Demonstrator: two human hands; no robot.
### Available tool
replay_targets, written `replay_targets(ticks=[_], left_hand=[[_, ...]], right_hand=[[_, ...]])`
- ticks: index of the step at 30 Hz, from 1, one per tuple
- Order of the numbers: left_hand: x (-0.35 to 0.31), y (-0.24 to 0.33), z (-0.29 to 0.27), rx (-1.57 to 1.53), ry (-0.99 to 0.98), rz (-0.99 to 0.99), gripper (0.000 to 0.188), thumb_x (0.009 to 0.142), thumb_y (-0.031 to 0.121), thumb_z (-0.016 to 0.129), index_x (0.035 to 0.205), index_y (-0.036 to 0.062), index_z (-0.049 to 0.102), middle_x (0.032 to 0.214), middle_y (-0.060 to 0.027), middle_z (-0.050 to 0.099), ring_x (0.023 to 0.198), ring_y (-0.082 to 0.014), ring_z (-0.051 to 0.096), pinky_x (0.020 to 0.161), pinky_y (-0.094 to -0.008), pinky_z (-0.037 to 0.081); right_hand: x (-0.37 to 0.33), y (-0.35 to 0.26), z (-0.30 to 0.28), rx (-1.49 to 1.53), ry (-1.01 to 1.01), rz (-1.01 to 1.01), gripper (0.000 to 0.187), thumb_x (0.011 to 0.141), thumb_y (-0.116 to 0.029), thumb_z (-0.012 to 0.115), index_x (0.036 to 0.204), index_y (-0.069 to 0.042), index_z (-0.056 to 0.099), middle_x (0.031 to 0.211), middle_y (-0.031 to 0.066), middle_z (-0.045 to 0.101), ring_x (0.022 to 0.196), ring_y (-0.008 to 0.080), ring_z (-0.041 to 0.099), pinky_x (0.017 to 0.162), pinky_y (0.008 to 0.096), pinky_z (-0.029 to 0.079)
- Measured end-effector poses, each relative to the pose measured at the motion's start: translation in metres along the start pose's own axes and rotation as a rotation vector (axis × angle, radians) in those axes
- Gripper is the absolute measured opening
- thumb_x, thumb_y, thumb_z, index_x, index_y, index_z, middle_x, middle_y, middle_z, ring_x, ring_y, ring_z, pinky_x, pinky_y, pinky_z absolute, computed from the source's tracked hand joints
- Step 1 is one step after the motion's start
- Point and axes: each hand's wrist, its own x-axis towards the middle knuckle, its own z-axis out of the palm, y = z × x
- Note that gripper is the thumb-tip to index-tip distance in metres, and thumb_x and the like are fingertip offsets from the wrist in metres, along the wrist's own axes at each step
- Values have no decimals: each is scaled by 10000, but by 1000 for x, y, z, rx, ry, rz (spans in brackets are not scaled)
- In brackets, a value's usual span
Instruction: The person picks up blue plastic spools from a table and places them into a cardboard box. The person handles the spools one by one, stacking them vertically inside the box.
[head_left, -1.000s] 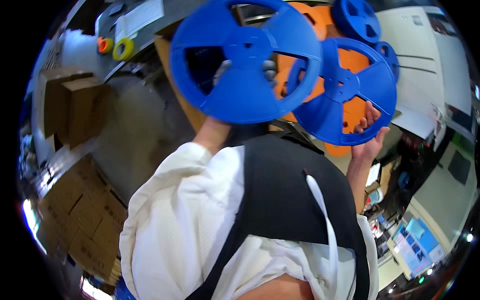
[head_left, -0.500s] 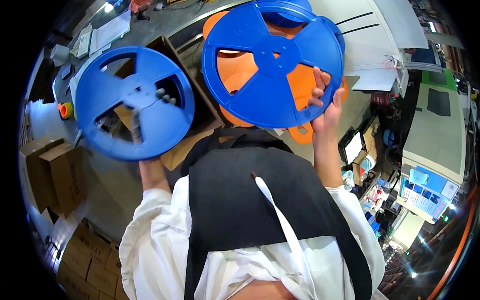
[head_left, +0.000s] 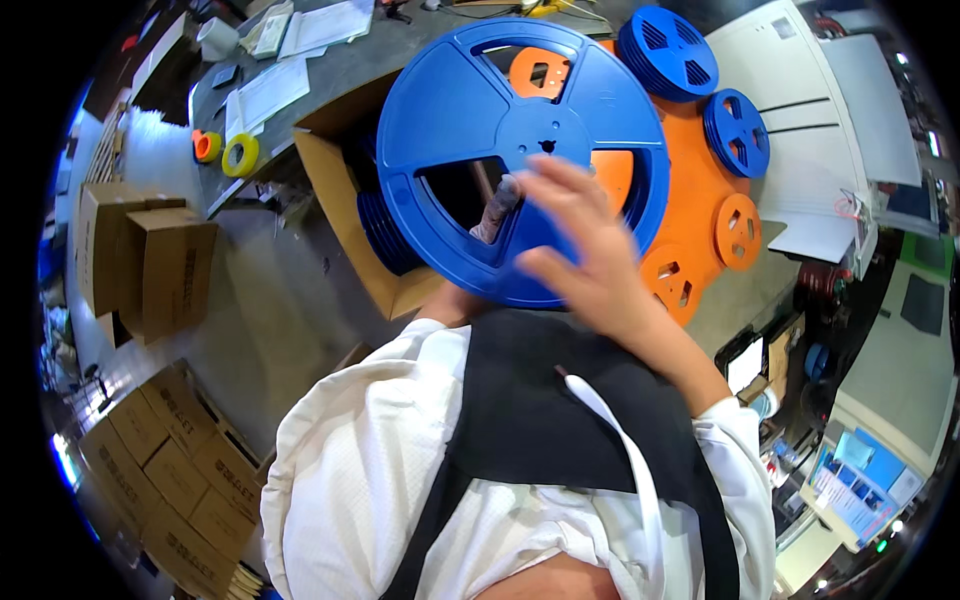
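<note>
A large blue plastic reel with wide cutouts hangs in front of my body, between an open cardboard box and an orange surface. My left hand is under it, wearing a greyish glove; its fingers come up through the lower cutout and grip the reel. Over the reel's lower right part, my right hand is blurred, with fingers apart, thumb pointing left and nothing in it. Whether its fingertips touch the reel, I cannot tell. Inside the cardboard box several blue reels stand on edge.
On the orange surface are stacked smaller blue reels, another blue reel stack and orange discs. A grey table at the back left carries papers and a yellow tape roll. Cardboard boxes stand left.
Each hand held a blue reel apart before. Now one large reel shows at the middle in my left hand, and my right hand has let go. The view has shifted left.
</note>
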Motion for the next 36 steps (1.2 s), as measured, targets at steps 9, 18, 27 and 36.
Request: replay_targets(ticks=[9, 18, 27, 36], left_hand=[[-8, 19, -16, -193, -146, -17, 803, 755, 465, 733, 1388, 111, 388, 1309, -104, 515, 1168, -270, 514, 1019, -408, 425], [-22, 62, -40, -209, -84, 103, 805, 749, 464, 739, 1388, 119, 391, 1309, -98, 519, 1172, -269, 510, 1016, -407, 424], [-33, 147, -115, -18, 335, 289, 808, 743, 463, 746, 1389, 127, 394, 1309, -93, 523, 1175, -269, 507, 1013, -405, 422], [-30, 218, -257, 316, 1055, 190, 811, 737, 461, 753, 1389, 135, 397, 1309, -87, 527, 1179, -269, 503, 1011, -404, 421]], right_hand=[[-72, 83, -60, 627, 759, 548, 255, 981, -179, 477, 1164, -14, 543, 1214, 105, 567, 1163, 224, 523, 943, 367, 441], [-76, 136, -7, 904, 610, 839, 252, 973, -200, 499, 1160, -41, 559, 1225, 93, 571, 1138, 229, 541, 913, 358, 448], [-47, 154, 40, 915, 472, 1014, 252, 973, -190, 490, 1160, -33, 554, 1190, 100, 578, 1091, 223, 561, 882, 351, 450], [-58, 156, 71, 862, 416, 1268, 242, 969, -187, 494, 1150, -38, 558, 1181, 81, 573, 1051, 189, 570, 859, 319, 450]])
